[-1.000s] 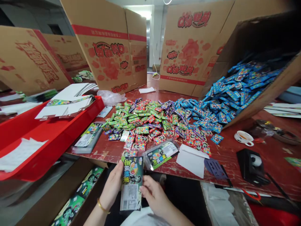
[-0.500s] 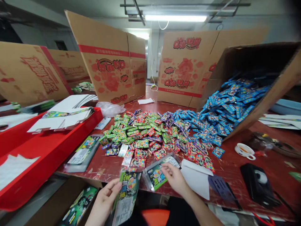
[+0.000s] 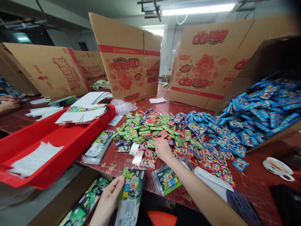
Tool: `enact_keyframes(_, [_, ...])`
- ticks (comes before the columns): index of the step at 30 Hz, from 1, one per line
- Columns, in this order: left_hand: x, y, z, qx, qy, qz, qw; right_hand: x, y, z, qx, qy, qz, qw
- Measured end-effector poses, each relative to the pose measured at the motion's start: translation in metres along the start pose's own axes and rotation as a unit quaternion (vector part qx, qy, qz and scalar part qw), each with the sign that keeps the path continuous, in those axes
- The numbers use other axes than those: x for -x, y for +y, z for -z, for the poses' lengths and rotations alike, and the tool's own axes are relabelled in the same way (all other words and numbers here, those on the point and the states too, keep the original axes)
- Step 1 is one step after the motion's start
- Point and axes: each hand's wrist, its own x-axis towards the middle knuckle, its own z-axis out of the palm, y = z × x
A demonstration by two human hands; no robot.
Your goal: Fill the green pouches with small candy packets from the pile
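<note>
My left hand (image 3: pixel 108 197) pinches a printed green-and-black candy pouch (image 3: pixel 131 194) with a clear edge, held upright at the table's front edge. My right hand (image 3: pixel 162 148) reaches over the heap, its partly hidden fingers stretched onto the small green candy packets (image 3: pixel 154 128); I see nothing gripped in them. Under my right forearm lies another printed pouch (image 3: pixel 168 179), flat on the table. Red, purple and green packets form the heap's middle, with blue packets (image 3: pixel 261 113) spilling from a tipped carton on the right.
At left stands a red tray (image 3: pixel 82 141) with white card sheets (image 3: pixel 82 113). A pouch stack (image 3: pixel 100 146) lies beside it. Below, an open carton holds green printed pouches (image 3: pixel 88 201). Right are a white cup (image 3: pixel 277 168) and a purple slotted spatula (image 3: pixel 242 204). Another person's hand (image 3: pixel 9 103) shows far left.
My right hand has left the pouch on the table and moved forward onto the candy heap. My left hand keeps its pouch. The view has turned slightly left.
</note>
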Motion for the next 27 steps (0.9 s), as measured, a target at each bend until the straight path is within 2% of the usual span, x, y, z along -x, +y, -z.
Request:
enact_keyframes(2, [-0.003,-0.001,0.0,-0.009,0.015,-0.007,1.0,0.014,-0.001,0.012,-0.059,0.013,-0.029,0.998])
enact_keyframes(3, [-0.005,-0.002,-0.001,-0.01,0.01,-0.007,1.0,0.024,-0.003,0.019,-0.139,0.014,-0.058,0.988])
enact_keyframes(4, [-0.006,-0.002,-0.004,-0.009,-0.003,-0.008,1.0,0.035,-0.006,0.026,-0.246,0.009,-0.096,0.965])
enact_keyframes(5, [-0.008,-0.002,-0.007,-0.007,-0.023,-0.006,1.0,0.047,-0.009,0.033,-0.364,0.001,-0.135,0.922])
enact_keyframes(7, [-0.01,0.0,-0.016,-0.007,-0.067,-0.001,0.998,0.071,-0.017,0.046,-0.551,-0.017,-0.197,0.811])
enact_keyframes(8, [-0.011,0.002,-0.021,-0.011,-0.084,-0.002,0.996,0.082,-0.02,0.053,-0.594,-0.021,-0.214,0.775])
enact_keyframes(10, [-0.011,0.007,-0.031,-0.036,-0.111,-0.009,0.993,0.1,-0.025,0.066,-0.624,-0.001,-0.229,0.747])
enact_keyframes(13, [-0.01,0.014,-0.043,-0.069,-0.153,-0.01,0.986,0.119,-0.028,0.086,-0.615,0.066,-0.244,0.747])
enact_keyframes(16, [-0.009,0.016,-0.054,-0.066,-0.2,0.009,0.978,0.125,-0.033,0.097,-0.584,0.13,-0.269,0.755])
enact_keyframes(18, [-0.007,0.015,-0.062,-0.054,-0.23,0.018,0.972,0.124,-0.04,0.096,-0.568,0.163,-0.264,0.762])
enact_keyframes(21, [-0.004,0.014,-0.074,-0.029,-0.261,0.031,0.964,0.122,-0.052,0.083,-0.547,0.197,-0.248,0.775])
enact_keyframes(24, [-0.001,0.015,-0.082,-0.029,-0.268,0.019,0.963,0.125,-0.057,0.069,-0.497,0.231,-0.225,0.805])
enact_keyframes(27, [0.0,0.018,-0.085,-0.046,-0.253,-0.011,0.966,0.134,-0.055,0.071,-0.381,0.257,-0.19,0.867])
